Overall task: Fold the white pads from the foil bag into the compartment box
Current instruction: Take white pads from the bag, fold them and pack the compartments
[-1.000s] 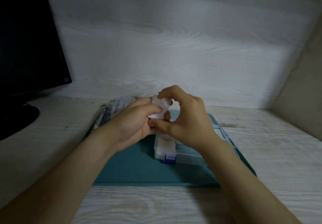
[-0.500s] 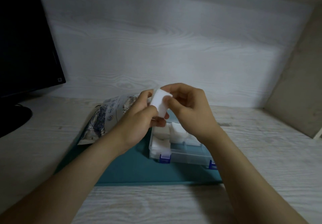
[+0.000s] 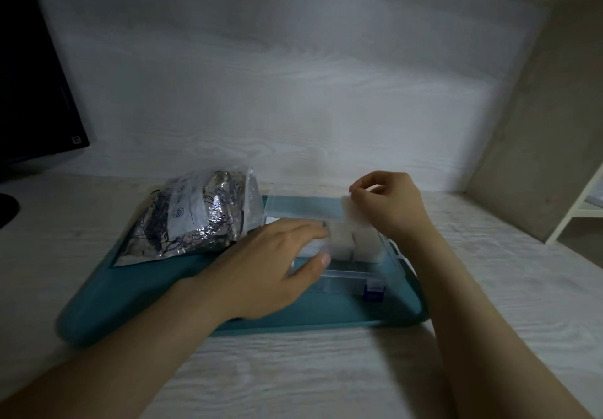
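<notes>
Pale wood desk is carrying a monitor at its left edge and a teal mat mid-desk. On the mat's back-left corner a foil bag is lying. Next, the left hand is resting flat on the compartment box, fingers straight, gripping nothing. Rightmost, the right hand is pinching a folded white pad upright, just above the stored pads sitting in the box's right compartments.

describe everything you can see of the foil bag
The foil bag is crinkled, shiny silver with dark printed marks and a pale label panel, its right edge clear plastic. It looks puffed, lying on the back left of the teal mat, left of the compartment box. The left hand lies just right of it, not gripping it.
</notes>
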Demonstrator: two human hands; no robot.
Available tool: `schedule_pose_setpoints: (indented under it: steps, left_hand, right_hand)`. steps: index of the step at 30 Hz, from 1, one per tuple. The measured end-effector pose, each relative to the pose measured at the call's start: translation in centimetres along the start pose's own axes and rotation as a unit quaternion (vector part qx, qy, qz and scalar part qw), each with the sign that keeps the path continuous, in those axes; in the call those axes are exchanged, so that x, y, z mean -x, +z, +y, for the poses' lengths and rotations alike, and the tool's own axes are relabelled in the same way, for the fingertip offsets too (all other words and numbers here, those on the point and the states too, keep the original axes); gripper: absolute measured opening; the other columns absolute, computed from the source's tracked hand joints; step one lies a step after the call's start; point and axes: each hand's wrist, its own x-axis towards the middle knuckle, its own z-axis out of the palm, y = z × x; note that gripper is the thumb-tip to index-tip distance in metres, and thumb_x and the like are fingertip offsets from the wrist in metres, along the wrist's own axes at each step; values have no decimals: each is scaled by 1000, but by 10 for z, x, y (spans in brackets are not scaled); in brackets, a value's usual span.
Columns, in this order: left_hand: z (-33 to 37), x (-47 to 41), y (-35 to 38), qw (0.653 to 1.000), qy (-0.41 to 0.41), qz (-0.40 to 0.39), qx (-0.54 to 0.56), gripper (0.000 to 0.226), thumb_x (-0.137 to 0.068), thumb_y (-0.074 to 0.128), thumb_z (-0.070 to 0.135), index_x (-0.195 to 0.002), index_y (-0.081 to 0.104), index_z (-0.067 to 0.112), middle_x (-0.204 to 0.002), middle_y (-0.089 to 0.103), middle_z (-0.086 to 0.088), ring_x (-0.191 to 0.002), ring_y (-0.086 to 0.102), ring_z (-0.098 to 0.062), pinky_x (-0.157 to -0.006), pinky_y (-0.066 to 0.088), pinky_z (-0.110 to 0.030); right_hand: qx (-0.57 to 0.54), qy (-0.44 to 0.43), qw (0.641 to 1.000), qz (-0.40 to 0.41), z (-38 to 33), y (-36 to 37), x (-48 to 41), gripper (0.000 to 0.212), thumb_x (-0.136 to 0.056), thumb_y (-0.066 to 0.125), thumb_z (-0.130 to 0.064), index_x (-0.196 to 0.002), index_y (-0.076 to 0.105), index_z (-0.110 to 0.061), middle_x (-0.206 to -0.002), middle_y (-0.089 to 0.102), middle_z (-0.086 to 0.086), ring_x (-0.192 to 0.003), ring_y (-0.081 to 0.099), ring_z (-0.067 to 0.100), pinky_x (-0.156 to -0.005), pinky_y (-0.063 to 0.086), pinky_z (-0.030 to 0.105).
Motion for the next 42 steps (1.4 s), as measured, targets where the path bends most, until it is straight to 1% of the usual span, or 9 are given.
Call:
schedule_pose_setpoints:
  steps: [2,7,14,19,23,27,32,39,42]
  left_hand:
    - [0,0,1,1000,-7,-15,-20,53,-107,37,59,-149,50,30,-152,54,17,-135,48,-2,-113,40,-24]
    - [1,2,3,997,-20,-25,-66,66,-103,25,69,-149,51,29,-148,58,14,-132,51,-6,-111,43,-30]
    - [4,0,6,994,-20,-35,-102,65,-103,22,69,-148,50,31,-143,60,15,-127,54,-8,-109,43,-33]
    - [6,0,6,993,-22,-32,-108,67,-102,19,69,-148,50,32,-139,61,16,-126,52,-9,-106,42,-30]
    - [6,-1,7,992,-27,-35,-116,69,-100,17,71,-149,46,33,-139,61,15,-125,51,-8,-103,38,-27]
    - [5,0,7,993,-35,-30,-105,68,-99,19,72,-145,49,31,-136,63,12,-123,55,-11,-100,41,-29]
    - [6,0,6,994,-36,-31,-102,68,-98,18,73,-143,49,31,-135,62,12,-121,54,-9,-99,41,-28]
    - [7,-1,6,993,-36,-37,-104,68,-99,17,72,-142,50,30,-134,62,12,-120,53,-10,-100,40,-28]
    - [5,-1,7,993,-31,-36,-104,63,-100,18,71,-138,50,32,-130,61,13,-118,53,-8,-101,43,-31]
  right_hand:
    - [34,4,999,21,1,-8,0,10,-85,67,-21,-82,77,-22,-71,75,2,-70,73,20,-67,63,36]
    - [138,31,987,-70,5,-14,2,8,-86,69,-16,-90,76,-19,-86,71,1,-76,68,15,-58,54,26]
    - [235,-3,968,-88,8,-15,1,20,-79,72,-4,-88,80,-20,-78,67,-5,-72,64,13,-53,47,20]
    - [329,-55,941,-56,8,-6,1,24,-76,71,-7,-86,79,-28,-92,71,-2,-81,67,22,-72,59,35]
    - [323,-75,937,-111,3,2,6,19,-80,63,-15,-85,79,-24,-83,71,-6,-87,63,22,-89,51,40]
    - [331,-76,929,-151,0,8,9,16,-85,61,-23,-79,75,-20,-78,68,-3,-87,58,24,-90,36,42]
    - [294,-93,932,-190,3,11,8,22,-85,59,-21,-86,79,-13,-82,76,5,-86,66,26,-91,55,45]
    - [308,-97,922,-213,-7,17,14,32,-89,49,-21,-93,81,-18,-92,75,2,-92,63,28,-97,50,45]
    - [297,-106,921,-231,-8,16,14,37,-86,45,-22,-87,81,-13,-87,77,6,-86,67,29,-87,57,46]
